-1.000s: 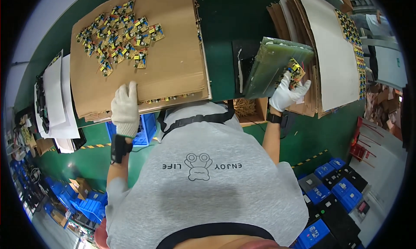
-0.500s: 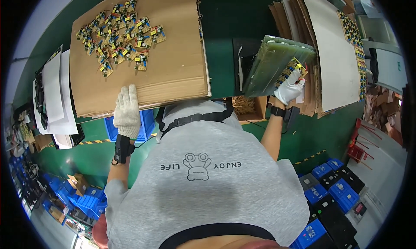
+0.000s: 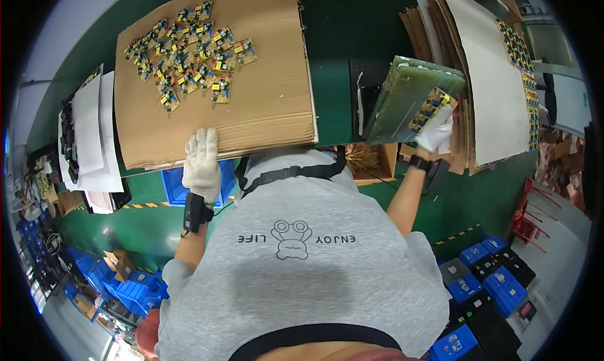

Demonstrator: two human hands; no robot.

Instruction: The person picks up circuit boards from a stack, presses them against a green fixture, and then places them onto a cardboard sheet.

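Resting left grip [image 3: 202, 156] flat, fingers straight, on cardboard [image 3: 258, 103] directly beneath, perhaps for support. Setting right grip [image 3: 436, 132] at a circuit board [image 3: 429, 111] just beyond, too blurred to tell whether clasped. Backing that board with a green slab [image 3: 395, 95], perhaps for firm footing. Showing loose boards [image 3: 205, 53] spread beyond left grip, likely to avoid stacking.

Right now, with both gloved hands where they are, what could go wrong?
1. The tan circuit board with yellow components at the white-gloved right hand might slip on the translucent green slab; the grip's firmness can't be judged.
2. The small tan circuit boards overlap on the brown cardboard sheet; a nudge from the cream-gloved left hand at its front edge could shift them and knock parts together.
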